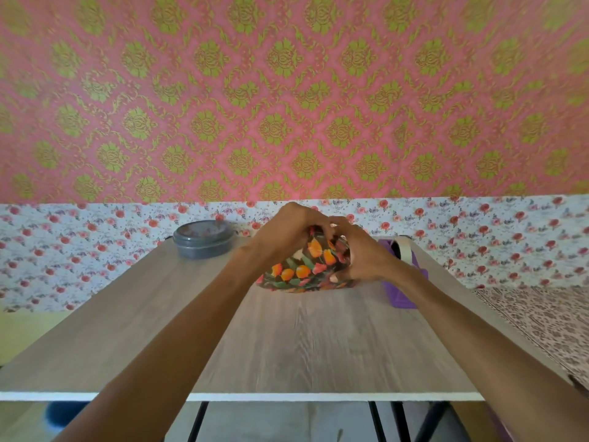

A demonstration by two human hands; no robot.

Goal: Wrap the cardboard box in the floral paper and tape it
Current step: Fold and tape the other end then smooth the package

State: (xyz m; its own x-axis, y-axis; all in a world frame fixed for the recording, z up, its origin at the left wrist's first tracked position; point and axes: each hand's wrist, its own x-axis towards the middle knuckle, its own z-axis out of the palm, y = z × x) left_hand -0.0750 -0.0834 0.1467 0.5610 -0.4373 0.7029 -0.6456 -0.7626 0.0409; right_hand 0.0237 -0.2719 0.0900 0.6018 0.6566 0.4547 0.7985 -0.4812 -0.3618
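Note:
The box sits at the far middle of the wooden table [318, 339], covered in dark floral paper [302, 271] with orange and red flowers; no bare cardboard shows. My left hand [287, 231] curls over its top and left side, gripping the paper. My right hand [360, 253] grips the paper on the right side, thumb low at the front edge. Fingertips of both hands meet on top of the box. A purple tape dispenser [403, 291] with a pale tape roll stands just right of the box, partly behind my right wrist.
A round grey lidded container [204, 239] stands at the table's far left corner. A wall with pink patterned and floral paper rises directly behind the table. A patterned cloth surface [541, 317] lies to the right. The near table edge is white.

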